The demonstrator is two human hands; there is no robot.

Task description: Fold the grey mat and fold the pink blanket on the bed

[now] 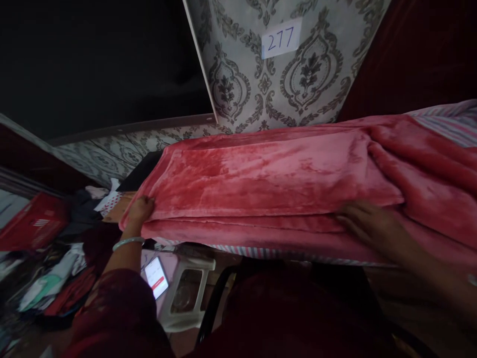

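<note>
A plush red blanket (pixel 261 174) lies folded in layers along a long narrow surface under the wall. At its left end, my left hand (pixel 141 210) is closed on the near corner, with a pale bangle on the wrist. Further right, my right hand (pixel 359 219) has its fingers closed round the near edge of the upper layer; motion blurs them slightly. More of the blanket is bunched in loose folds on the right. Beneath it, a striped cloth (pixel 253 251) shows along the front edge.
A large dark screen (pixel 112 64) rises behind on the left. Below the blanket, a lit phone (pixel 156 277) rests by a white plastic stool (pixel 186 288). Piled clothes (pixel 55 283) and a red basket (pixel 37 219) fill the left. A paper marked 277 (pixel 281 39) hangs on patterned wallpaper.
</note>
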